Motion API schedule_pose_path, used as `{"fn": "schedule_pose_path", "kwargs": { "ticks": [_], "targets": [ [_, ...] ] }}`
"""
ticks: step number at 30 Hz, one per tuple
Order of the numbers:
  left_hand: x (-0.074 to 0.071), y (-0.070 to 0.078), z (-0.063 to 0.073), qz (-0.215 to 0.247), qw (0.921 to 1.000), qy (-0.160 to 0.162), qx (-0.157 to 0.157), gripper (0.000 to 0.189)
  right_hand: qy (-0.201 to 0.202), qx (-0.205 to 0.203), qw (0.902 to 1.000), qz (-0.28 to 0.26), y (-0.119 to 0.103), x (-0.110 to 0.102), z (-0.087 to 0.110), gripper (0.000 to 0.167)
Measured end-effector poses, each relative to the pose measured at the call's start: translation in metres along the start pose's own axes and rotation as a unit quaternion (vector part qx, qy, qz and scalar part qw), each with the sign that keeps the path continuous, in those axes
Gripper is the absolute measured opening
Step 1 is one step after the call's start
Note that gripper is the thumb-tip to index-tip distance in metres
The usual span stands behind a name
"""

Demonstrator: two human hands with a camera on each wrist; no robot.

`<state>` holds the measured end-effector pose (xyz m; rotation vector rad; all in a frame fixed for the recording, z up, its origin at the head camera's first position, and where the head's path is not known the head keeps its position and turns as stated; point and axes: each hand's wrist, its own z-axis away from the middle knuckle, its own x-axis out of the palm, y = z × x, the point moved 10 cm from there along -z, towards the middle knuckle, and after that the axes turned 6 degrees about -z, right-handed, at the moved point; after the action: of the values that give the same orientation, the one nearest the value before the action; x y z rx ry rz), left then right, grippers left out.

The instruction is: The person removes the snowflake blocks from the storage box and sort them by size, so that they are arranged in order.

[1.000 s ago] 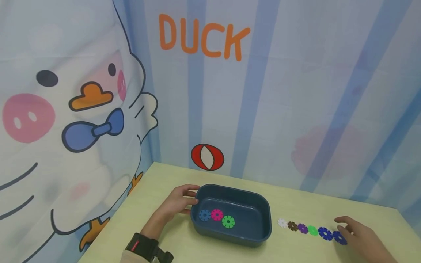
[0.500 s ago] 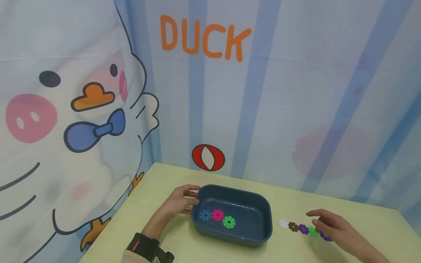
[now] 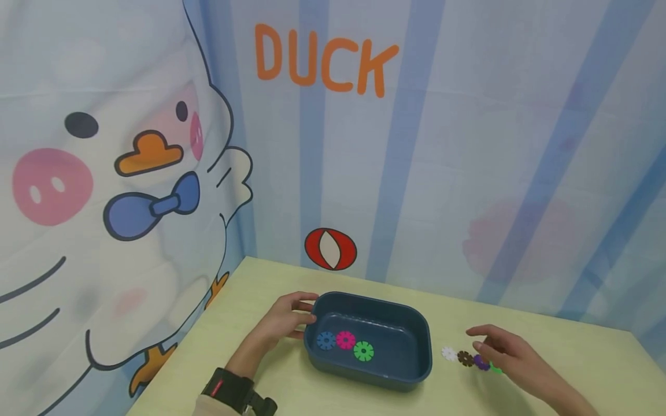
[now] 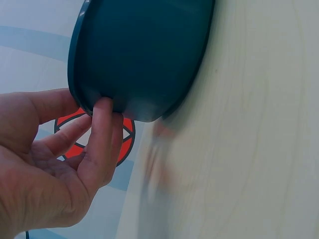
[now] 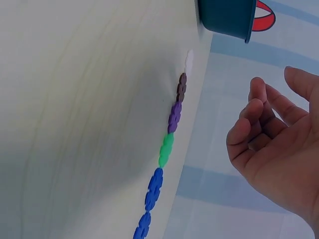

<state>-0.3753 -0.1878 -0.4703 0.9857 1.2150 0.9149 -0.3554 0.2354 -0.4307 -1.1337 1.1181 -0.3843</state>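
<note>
A dark blue plastic basin (image 3: 364, 377) stands on the table, with a blue, a pink and a green snowflake disc (image 3: 363, 351) lying inside at its left. My left hand (image 3: 283, 318) holds the basin's left end, its fingers bent against the rim and outer wall in the left wrist view. To the basin's right, a line of flat toothed discs lies on the table: white (image 5: 189, 61), brown (image 5: 181, 87), purple (image 5: 174, 117), green (image 5: 166, 150) and two blue ones (image 5: 154, 189). My right hand (image 3: 512, 358) hovers over this line, fingers loosely bent with nothing in them, hiding the blue discs in the head view.
The pale wooden table (image 3: 281, 277) meets a printed cloth backdrop (image 3: 432, 173) at its back edge. Another cloth with a large duck (image 3: 156, 185) hangs along the left side. A black strap device (image 3: 229, 388) sits on my left wrist.
My right hand has moved left along the line of discs, from the blue end to above the green and purple ones. My left hand and the basin have stayed in place.
</note>
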Motion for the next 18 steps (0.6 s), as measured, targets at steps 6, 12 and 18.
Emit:
{"fn": "schedule_pose_path", "kwargs": {
  "ticks": [6, 12, 18],
  "targets": [
    [0.001, 0.000, -0.001, -0.002, 1.0000, 0.000, -0.001, 0.050, -0.003, -0.024, 0.9997, -0.007, -0.009, 0.012, -0.010, 0.042],
    [0.001, -0.001, -0.001, -0.001, 1.0000, 0.000, -0.003, 0.050, -0.006, -0.022, 0.9997, -0.006, -0.014, 0.025, -0.024, 0.042],
    [0.001, 0.000, -0.001, -0.002, 1.0000, 0.000, 0.000, 0.050, -0.014, -0.032, 0.9994, 0.002, -0.027, 0.038, -0.035, 0.040]
  ]
}}
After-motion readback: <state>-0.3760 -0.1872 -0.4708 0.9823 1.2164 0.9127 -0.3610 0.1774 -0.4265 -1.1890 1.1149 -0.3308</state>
